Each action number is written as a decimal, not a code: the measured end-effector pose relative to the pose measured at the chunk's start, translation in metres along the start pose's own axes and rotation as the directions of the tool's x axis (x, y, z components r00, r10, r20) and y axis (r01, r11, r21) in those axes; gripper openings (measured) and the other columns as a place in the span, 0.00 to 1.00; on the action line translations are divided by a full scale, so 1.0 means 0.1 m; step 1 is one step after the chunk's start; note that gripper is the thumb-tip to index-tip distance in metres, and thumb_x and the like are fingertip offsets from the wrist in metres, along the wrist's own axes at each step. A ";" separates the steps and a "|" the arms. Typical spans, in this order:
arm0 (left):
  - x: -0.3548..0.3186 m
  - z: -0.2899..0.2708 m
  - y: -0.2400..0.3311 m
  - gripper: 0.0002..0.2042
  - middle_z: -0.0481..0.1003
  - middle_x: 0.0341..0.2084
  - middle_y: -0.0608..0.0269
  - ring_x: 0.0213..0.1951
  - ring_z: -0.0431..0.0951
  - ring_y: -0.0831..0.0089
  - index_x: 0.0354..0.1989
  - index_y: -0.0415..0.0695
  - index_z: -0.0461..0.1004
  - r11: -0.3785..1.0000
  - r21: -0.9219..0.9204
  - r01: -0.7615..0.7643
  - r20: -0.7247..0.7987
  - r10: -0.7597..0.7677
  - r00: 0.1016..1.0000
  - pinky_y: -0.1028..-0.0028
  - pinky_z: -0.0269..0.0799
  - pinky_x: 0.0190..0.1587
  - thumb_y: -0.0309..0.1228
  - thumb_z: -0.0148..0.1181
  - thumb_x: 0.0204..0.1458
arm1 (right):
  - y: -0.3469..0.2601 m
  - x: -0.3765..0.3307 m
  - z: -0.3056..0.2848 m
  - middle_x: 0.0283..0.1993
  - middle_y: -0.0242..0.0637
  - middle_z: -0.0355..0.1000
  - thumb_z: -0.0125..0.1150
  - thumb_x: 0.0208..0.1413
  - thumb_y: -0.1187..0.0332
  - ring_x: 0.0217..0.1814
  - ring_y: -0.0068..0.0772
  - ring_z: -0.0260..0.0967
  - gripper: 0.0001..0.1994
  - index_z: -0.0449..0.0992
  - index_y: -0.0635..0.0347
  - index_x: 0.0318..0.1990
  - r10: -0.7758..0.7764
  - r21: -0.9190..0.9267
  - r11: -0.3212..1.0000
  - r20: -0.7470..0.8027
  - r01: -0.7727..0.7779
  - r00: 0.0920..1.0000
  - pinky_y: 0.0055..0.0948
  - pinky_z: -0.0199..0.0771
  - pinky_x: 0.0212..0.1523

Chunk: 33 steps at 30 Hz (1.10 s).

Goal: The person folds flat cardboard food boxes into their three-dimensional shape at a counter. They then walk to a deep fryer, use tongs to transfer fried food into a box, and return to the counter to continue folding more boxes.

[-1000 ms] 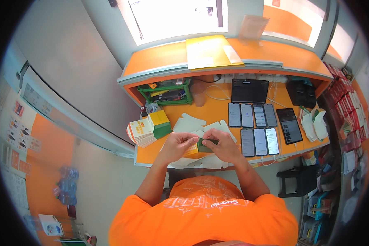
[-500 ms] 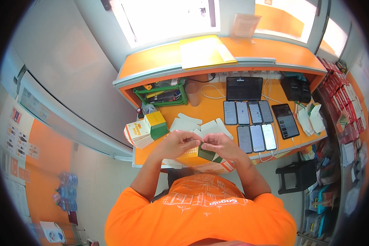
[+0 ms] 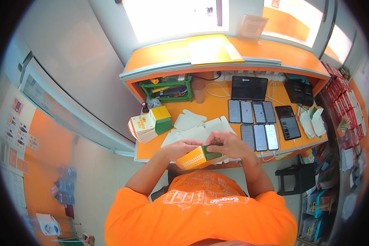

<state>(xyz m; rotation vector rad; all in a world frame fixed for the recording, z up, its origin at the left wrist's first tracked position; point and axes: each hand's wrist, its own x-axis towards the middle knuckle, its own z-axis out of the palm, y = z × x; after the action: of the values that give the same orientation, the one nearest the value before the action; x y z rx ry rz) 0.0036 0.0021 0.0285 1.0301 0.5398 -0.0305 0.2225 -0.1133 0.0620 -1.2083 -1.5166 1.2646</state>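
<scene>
Nearest the camera, the bright orange short-sleeved T-shirt [image 3: 201, 211] carries white line drawings and one line of white lettering across its chest. Both forearms extend forward from the sleeves and converge, elbows bent outward.

The yellow-and-green folded cardboard carton [image 3: 191, 159] is located in front of the chest, at the near edge of the orange wooden surface [image 3: 217, 107], and lies tilted between the hands. Its yellow face bears rows of small white printed marks; any finer print is too small to read. The right hand [image 3: 228, 145] is clamped on the green end, thumb on the near face, fingers bent over the top. The left hand [image 3: 180, 149] is positioned along the carton's far left side, fingers extended toward the right hand; whether it grips cannot be told. The fingertips of the two hands are close together.

Beyond the hands, flat pale cardboard sheets [image 3: 190, 119] overlap on the surface. To their left is a fanned stack of yellow, white and green cartons [image 3: 142, 128] with orange-yellow lettering on a white face. To the right, seven smartphones [image 3: 259, 137] form two rows, some with lit screens showing illegible text.

Farther back are the green plastic basket [image 3: 171, 98] and the black flat screen [image 3: 249, 88].
</scene>
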 end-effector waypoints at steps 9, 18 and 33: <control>0.08 0.08 -0.53 0.15 0.76 0.46 0.61 0.45 0.77 0.76 0.54 0.34 0.72 0.943 -0.323 0.082 0.192 -0.019 0.981 0.78 0.74 0.46 0.25 0.53 0.60 | -0.03 -0.19 0.02 0.33 0.28 0.76 0.64 0.57 0.73 0.33 0.17 0.70 0.05 0.76 0.62 0.40 0.134 -0.022 0.991 0.102 -0.132 0.986 0.19 0.71 0.36; 0.11 0.23 -0.76 0.18 0.73 0.53 0.56 0.54 0.73 0.71 0.58 0.30 0.67 0.984 -0.153 0.086 0.204 -0.054 0.977 0.71 0.72 0.54 0.27 0.50 0.63 | 0.02 -0.34 0.05 0.36 0.31 0.76 0.64 0.57 0.72 0.40 0.23 0.71 0.06 0.77 0.62 0.40 -0.107 -0.128 0.981 0.263 0.144 0.959 0.25 0.72 0.40; 0.24 0.33 0.25 0.13 0.75 0.43 0.61 0.44 0.78 0.76 0.50 0.37 0.68 0.805 -0.205 -0.557 -0.390 0.455 0.801 0.77 0.74 0.46 0.28 0.59 0.60 | 0.20 0.02 0.21 0.61 0.47 0.62 0.75 0.46 0.65 0.64 0.49 0.60 0.28 0.64 0.56 0.51 -0.574 -0.484 0.796 -0.414 0.364 0.706 0.40 0.59 0.64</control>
<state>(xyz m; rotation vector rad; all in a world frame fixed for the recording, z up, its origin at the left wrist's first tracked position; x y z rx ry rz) 0.0450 -0.0064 0.0513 0.8419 0.5232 0.7061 0.2056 -0.1152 0.0382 -1.1559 -1.5159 0.2378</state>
